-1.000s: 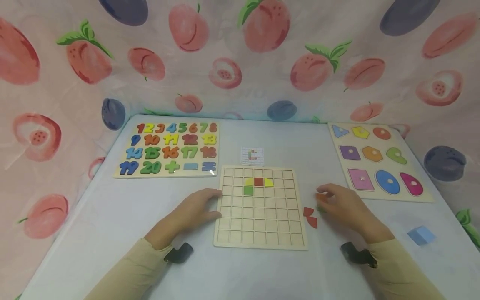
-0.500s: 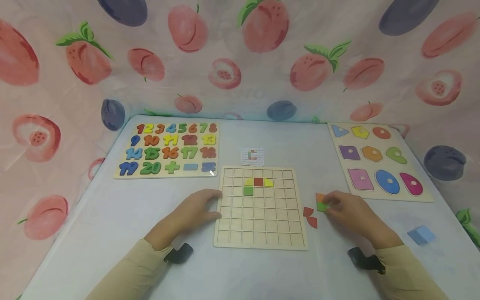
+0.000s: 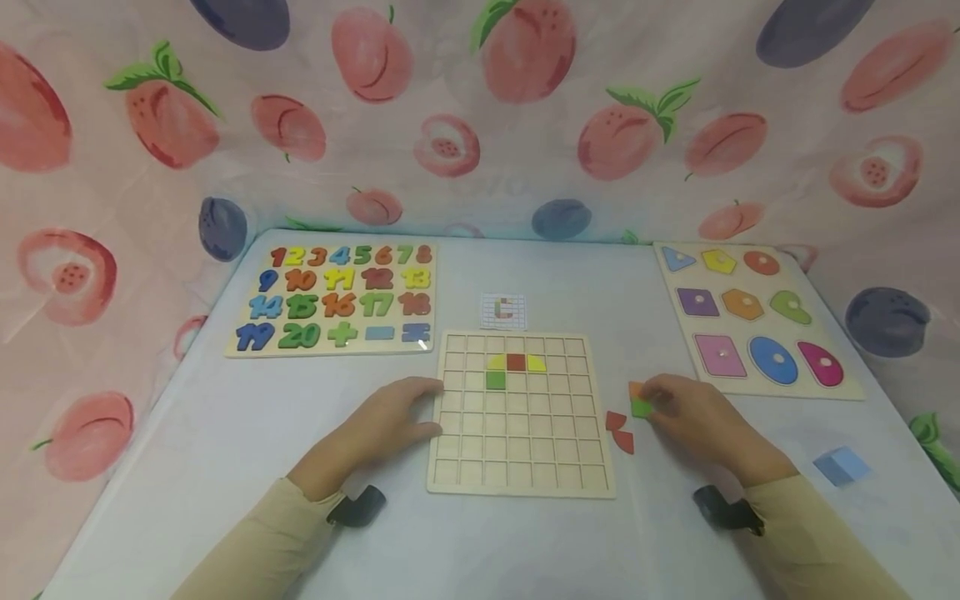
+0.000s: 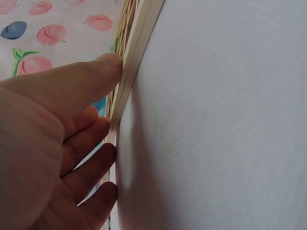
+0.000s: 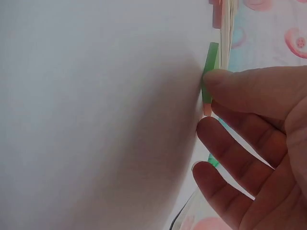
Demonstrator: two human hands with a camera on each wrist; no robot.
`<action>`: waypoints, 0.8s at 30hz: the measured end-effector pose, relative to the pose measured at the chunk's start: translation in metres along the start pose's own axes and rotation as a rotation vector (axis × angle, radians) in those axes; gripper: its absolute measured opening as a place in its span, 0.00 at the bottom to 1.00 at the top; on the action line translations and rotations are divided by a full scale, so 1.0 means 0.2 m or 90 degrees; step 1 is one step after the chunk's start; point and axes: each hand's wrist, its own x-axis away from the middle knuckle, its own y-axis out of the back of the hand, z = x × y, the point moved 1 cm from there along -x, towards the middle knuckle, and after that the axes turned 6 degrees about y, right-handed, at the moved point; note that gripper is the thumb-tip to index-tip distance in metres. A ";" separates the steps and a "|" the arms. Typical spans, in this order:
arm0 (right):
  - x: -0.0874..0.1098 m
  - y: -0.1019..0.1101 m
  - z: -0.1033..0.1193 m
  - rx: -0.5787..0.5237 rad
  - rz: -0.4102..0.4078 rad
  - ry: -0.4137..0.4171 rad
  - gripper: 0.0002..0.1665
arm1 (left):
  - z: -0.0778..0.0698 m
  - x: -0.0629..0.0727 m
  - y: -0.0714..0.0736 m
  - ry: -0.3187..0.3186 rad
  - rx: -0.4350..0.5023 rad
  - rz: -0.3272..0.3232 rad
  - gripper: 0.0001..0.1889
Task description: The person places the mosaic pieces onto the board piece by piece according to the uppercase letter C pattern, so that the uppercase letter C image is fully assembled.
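Observation:
A wooden grid board (image 3: 523, 450) lies in the middle, with a yellow piece (image 3: 497, 362), a red square (image 3: 516, 362), another yellow piece and a green square (image 3: 496, 380) set in its cells. My left hand (image 3: 386, 417) rests against the board's left edge; in the left wrist view its thumb tip and loosely bent fingers meet that edge. Right of the board, my right hand (image 3: 690, 415) touches a green tile (image 3: 641, 408) and an orange tile (image 3: 636, 390) lying together. In the right wrist view the thumb presses the green tile (image 5: 210, 55), its other fingers loosely bent.
Two red quarter-round pieces (image 3: 622, 440) lie between board and right hand. A small pattern card (image 3: 503, 311) sits behind the board. A number puzzle (image 3: 330, 343) is at back left, a shape puzzle (image 3: 757, 317) at back right. A blue block (image 3: 842, 465) lies beside my right forearm.
My right hand has drawn back to the right, uncovering the green and orange tiles, then the tiles have shifted slightly up and left with it. The left hand has stayed put.

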 end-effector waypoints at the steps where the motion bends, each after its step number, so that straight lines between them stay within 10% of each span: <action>1: -0.01 0.00 0.00 0.003 0.003 -0.001 0.21 | 0.00 0.00 0.00 0.000 0.001 0.000 0.32; 24: -0.14 -0.02 0.03 0.013 0.007 0.031 0.19 | 0.01 0.00 0.00 -0.005 -0.003 0.001 0.32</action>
